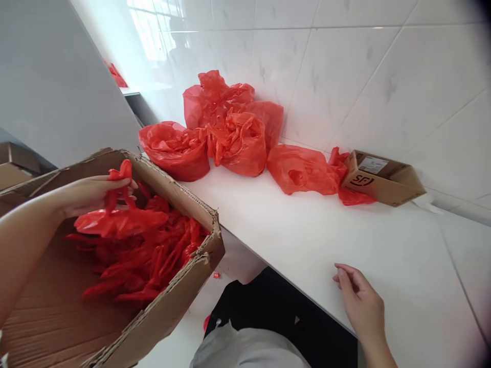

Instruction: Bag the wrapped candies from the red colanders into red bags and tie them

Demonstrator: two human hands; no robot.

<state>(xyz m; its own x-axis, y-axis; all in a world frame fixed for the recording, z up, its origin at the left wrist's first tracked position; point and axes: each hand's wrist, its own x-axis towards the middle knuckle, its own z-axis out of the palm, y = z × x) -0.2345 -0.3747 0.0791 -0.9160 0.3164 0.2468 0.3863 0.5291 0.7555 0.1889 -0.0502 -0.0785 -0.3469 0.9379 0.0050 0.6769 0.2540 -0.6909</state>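
My left hand [86, 197] reaches into the large cardboard box [159, 319], its fingers closed on a red plastic bag [123, 222] by the bag's handles. Below that bag, a heap of crumpled red plastic bags [153, 271] fills the right side of the box. Over the white tabletop [268, 225], my right hand [362, 301] is loosely curled, thumb against the fingertips, with nothing visible in it. Whether this hand rests on the table or hovers just above it is hard to tell.
Several bulging red plastic bags [241, 145] stand against the tiled wall [284, 61]. A flatter red bag [303, 168] lies to their right, beside a small open cardboard box [383, 179] marked SF. A grey panel [65, 71] rises at the left.
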